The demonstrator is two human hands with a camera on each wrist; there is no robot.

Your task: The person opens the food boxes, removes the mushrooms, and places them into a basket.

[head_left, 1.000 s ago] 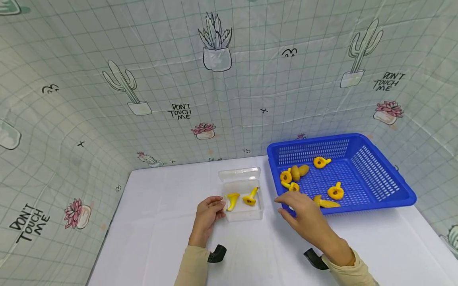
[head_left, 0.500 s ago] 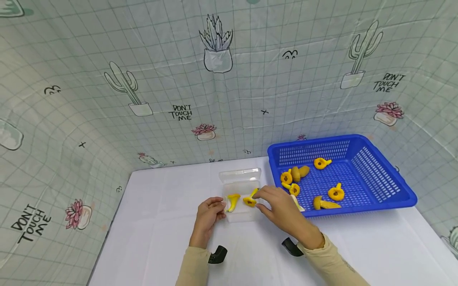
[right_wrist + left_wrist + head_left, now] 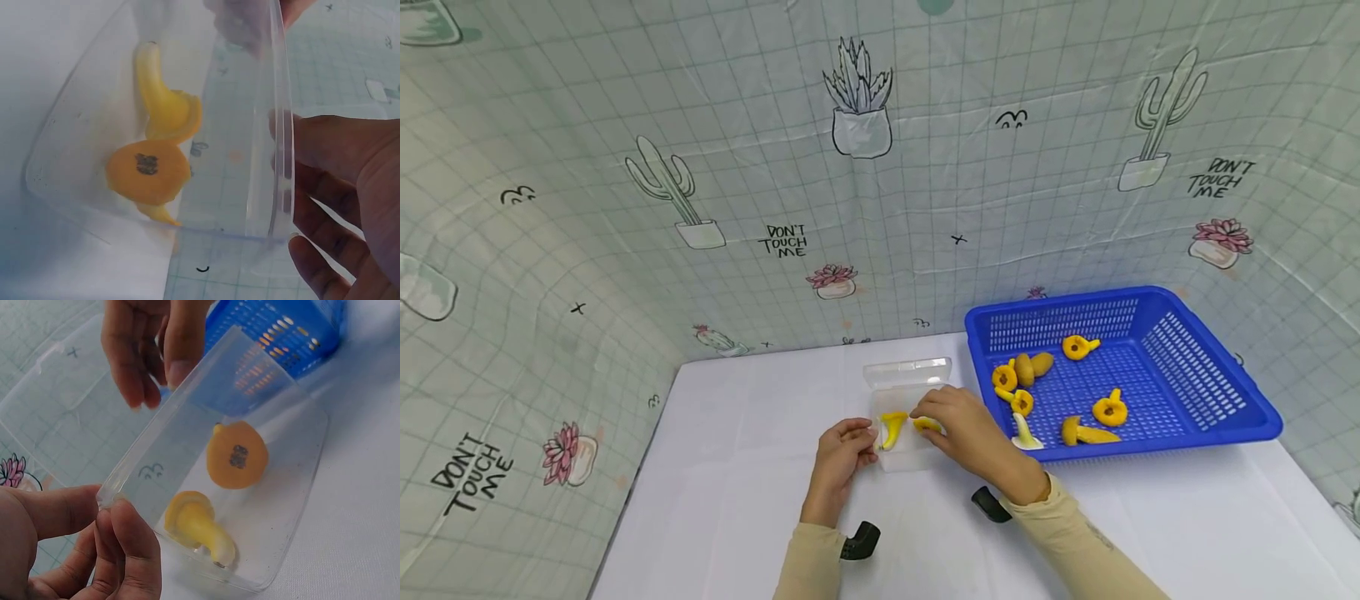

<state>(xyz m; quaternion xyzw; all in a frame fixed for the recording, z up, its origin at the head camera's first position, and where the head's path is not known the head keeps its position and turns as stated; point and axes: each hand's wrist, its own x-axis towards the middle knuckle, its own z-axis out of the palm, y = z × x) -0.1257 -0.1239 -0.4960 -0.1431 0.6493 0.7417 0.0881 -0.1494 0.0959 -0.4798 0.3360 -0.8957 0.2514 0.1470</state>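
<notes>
A clear plastic box [image 3: 906,461] with its hinged lid [image 3: 907,372] folded back stands on the table. Inside lie two yellow mushrooms: one on the left [image 3: 892,428], and one on the right [image 3: 237,456] showing its round cap with a dark mark in the left wrist view. My left hand [image 3: 842,454] pinches the box's left rim between thumb and fingers. Over the box's right side hovers my right hand [image 3: 973,433], fingers loosely bent, holding nothing that I can see. It partly hides the right mushroom in the head view.
Right of the box sits a blue plastic basket [image 3: 1157,446] with several yellow and brownish mushrooms and a pale one [image 3: 1026,433] near its front left corner. A patterned cloth [image 3: 940,183] hangs behind the white table [image 3: 737,467]. Black mounts [image 3: 991,505] project from both wrists.
My right hand has moved left from the basket's front left corner to above the box, uncovering the pale mushroom. The left hand stays at the box rim.
</notes>
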